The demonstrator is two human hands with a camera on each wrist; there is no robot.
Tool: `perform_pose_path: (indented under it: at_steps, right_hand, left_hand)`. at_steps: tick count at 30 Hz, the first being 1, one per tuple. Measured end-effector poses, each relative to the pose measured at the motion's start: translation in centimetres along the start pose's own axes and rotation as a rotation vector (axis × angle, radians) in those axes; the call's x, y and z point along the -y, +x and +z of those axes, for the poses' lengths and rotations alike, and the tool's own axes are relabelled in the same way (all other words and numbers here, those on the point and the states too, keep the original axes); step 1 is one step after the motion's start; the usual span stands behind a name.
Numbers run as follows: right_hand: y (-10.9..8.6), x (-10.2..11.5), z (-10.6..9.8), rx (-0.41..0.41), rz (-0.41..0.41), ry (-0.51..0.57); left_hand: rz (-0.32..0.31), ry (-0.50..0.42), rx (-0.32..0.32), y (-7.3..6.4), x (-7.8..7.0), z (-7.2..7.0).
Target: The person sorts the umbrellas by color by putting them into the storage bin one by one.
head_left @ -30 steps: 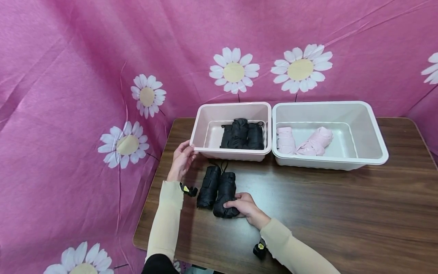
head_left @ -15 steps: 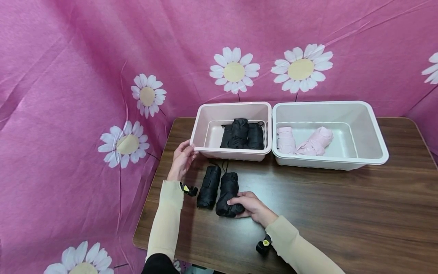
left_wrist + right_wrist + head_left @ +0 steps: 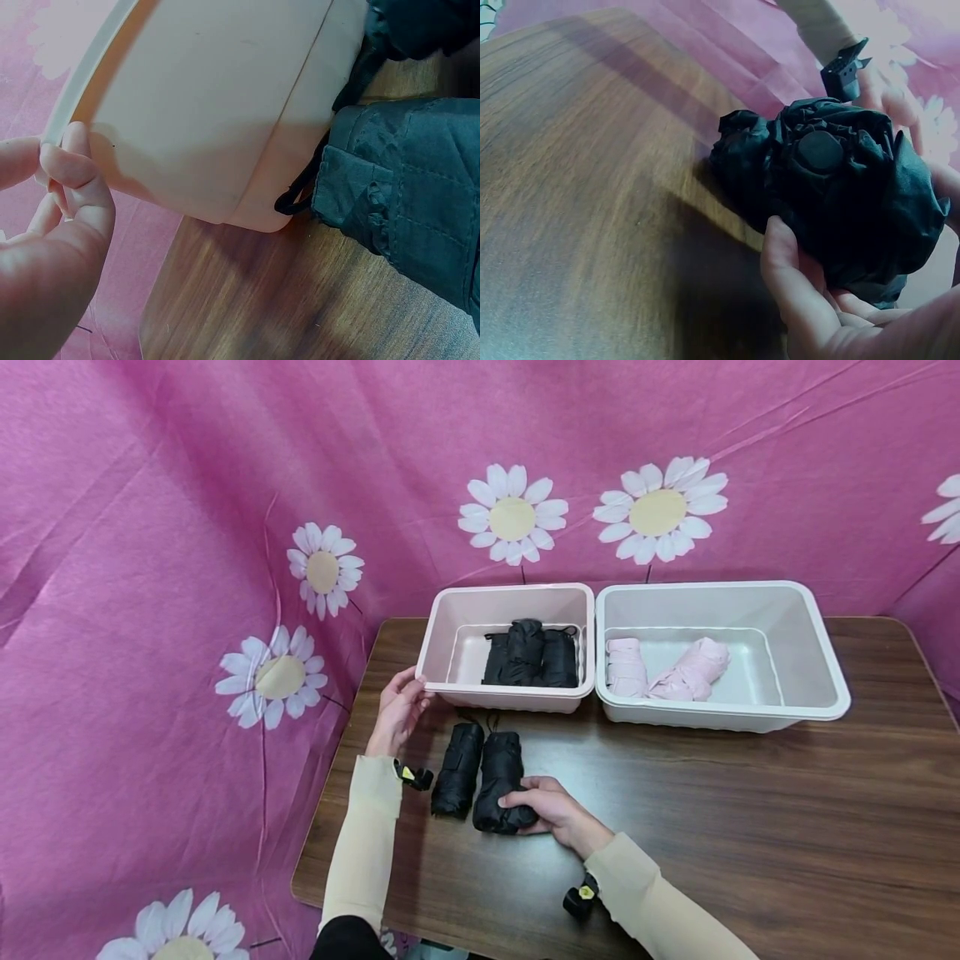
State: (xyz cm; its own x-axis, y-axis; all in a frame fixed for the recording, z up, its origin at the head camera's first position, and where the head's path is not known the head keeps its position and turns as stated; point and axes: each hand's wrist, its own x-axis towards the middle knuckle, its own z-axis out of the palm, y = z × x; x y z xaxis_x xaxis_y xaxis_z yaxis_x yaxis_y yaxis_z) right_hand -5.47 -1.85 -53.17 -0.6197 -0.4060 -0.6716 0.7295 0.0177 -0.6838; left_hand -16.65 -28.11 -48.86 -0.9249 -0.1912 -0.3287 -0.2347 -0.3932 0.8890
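My left hand [image 3: 397, 710] pinches the front left corner of a pale pink bin's rim [image 3: 510, 691]; the left wrist view shows thumb and fingers around that rim. My right hand [image 3: 555, 814] grips the near end of a folded black umbrella [image 3: 501, 777]. The right wrist view shows its crumpled fabric and round end [image 3: 820, 152], with the thumb along one side. Another folded black umbrella [image 3: 457, 768] lies just left of it on the table, its strap loop [image 3: 296, 195] close to the bin. Whether the held umbrella touches the table is unclear.
Several black umbrellas [image 3: 527, 652] lie inside the pink bin. A larger white bin [image 3: 727, 718] stands against its right side, with two pink rolled bundles [image 3: 692, 670] in it. The wooden table [image 3: 712, 810] ends at the left near a pink flowered cloth [image 3: 187, 635].
My right hand has shifted slightly right with its umbrella, widening the gap to the other one, then a touch toward the bins. The left hand has stayed on the rim.
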Motion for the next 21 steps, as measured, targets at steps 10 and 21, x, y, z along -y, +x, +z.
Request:
perform_pose_path:
  at_steps: [10, 21]
  right_hand:
    - [-0.9, 1.2, 0.3, 0.095, -0.055, 0.021]
    - [-2.7, 2.9, 0.7, 0.167, -0.132, -0.027]
  left_hand:
    - [0.004, 0.000, 0.010, 0.1, 0.1, -0.1]
    - [-0.010, 0.003, 0.000, 0.2, 0.1, 0.0]
